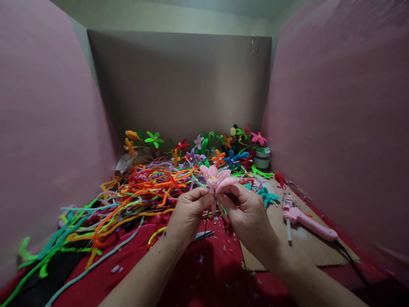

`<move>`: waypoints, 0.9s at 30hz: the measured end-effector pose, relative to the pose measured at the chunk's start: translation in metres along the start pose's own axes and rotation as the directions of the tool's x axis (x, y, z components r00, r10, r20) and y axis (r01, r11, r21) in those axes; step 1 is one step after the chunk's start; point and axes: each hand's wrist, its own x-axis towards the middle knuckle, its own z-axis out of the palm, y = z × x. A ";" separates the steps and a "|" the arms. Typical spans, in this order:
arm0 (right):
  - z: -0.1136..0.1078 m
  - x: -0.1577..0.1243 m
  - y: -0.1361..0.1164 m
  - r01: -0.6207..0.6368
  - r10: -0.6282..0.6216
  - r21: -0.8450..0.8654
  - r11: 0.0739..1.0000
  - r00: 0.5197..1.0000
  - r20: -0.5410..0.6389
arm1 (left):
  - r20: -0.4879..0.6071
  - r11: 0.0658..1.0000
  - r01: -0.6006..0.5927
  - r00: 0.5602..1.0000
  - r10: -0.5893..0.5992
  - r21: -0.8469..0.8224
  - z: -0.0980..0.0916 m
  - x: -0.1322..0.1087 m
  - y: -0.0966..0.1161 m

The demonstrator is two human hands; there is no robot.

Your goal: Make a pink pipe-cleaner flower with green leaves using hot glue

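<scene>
A pink pipe-cleaner flower [216, 177] is held up between both hands above the red cloth [211, 273]. My left hand [188, 213] pinches its base from the left, fingers closed. My right hand [247, 211] grips it from the right, thumb and fingers pressed on a pink petal. Under the hands a thin dark stem hangs down, and a pair of scissors [204, 234] lies on the cloth below the left wrist.
A tangled heap of coloured pipe cleaners [134, 192] covers the left half. Finished flowers [207, 147] and a small white pot [262, 158] stand at the back. A pink glue gun [306, 219] lies on a cardboard sheet [300, 251] at right. Pink walls close in both sides.
</scene>
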 end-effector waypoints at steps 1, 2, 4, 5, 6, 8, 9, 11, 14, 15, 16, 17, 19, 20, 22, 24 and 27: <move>0.000 0.000 0.000 -0.007 0.007 0.029 1.000 1.000 0.004 | 0.001 1.000 0.000 1.000 0.000 0.005 0.000 0.000 0.000; 0.000 0.001 0.000 -0.020 0.020 0.059 0.998 1.000 0.011 | 0.001 1.000 0.000 1.000 0.000 0.008 0.000 0.001 0.000; -0.001 0.002 0.000 -0.066 0.063 0.121 0.991 0.998 0.024 | 0.003 1.000 0.001 1.000 -0.001 0.015 0.000 0.001 0.000; -0.001 0.003 0.000 -0.093 0.088 0.155 0.984 0.995 0.037 | 0.001 1.000 0.002 1.000 -0.002 0.020 0.001 0.002 0.001; -0.002 0.004 -0.001 -0.121 0.113 0.197 0.973 0.992 0.052 | -0.002 1.000 0.004 1.000 -0.003 0.023 0.001 0.001 0.001; -0.002 0.006 -0.001 -0.183 0.162 0.305 0.935 0.982 0.093 | -0.006 1.000 0.006 1.000 -0.006 0.026 0.003 0.001 0.002; -0.002 0.007 -0.002 -0.220 0.189 0.362 0.906 0.975 0.119 | -0.007 1.000 0.010 1.000 -0.010 0.024 0.003 0.001 0.002; -0.002 0.010 -0.001 -0.307 0.258 0.465 0.830 0.952 0.167 | -0.016 1.000 0.023 1.000 -0.023 0.013 0.004 0.000 0.003; -0.001 0.013 0.001 -0.399 0.336 0.576 0.714 0.916 0.218 | -0.022 0.999 0.047 0.999 -0.047 0.001 0.003 0.000 0.004; 0.000 0.013 0.001 -0.411 0.347 0.598 0.688 0.910 0.226 | -0.014 0.999 0.051 0.999 -0.051 0.000 0.002 -0.001 0.004; 0.000 0.014 0.002 -0.411 0.348 0.615 0.673 0.910 0.227 | -0.002 0.998 0.056 0.998 -0.056 0.001 0.002 -0.001 0.004; 0.000 0.014 0.003 -0.406 0.344 0.628 0.665 0.912 0.225 | 0.009 0.998 0.061 0.998 -0.061 0.004 0.001 -0.001 0.004; 0.000 0.013 0.005 -0.405 0.340 0.649 0.644 0.911 0.232 | 0.009 0.997 0.077 0.997 -0.077 0.011 0.001 -0.001 0.004; 0.000 0.012 0.006 -0.413 0.341 0.659 0.628 0.908 0.244 | 0.003 0.996 0.088 0.996 -0.088 0.014 0.001 -0.001 0.004; 0.001 0.011 0.008 -0.438 0.342 0.674 0.595 0.897 0.281 | -0.005 0.994 0.105 0.994 -0.105 0.008 0.000 -0.001 0.004; 0.002 0.009 0.011 -0.449 0.325 0.683 0.577 0.893 0.313 | 0.001 0.994 0.111 0.994 -0.111 -0.010 0.000 -0.001 0.004; 0.003 0.008 0.015 -0.433 0.269 0.692 0.578 0.902 0.339 | 0.014 0.993 0.118 0.993 -0.118 -0.023 -0.001 -0.001 0.003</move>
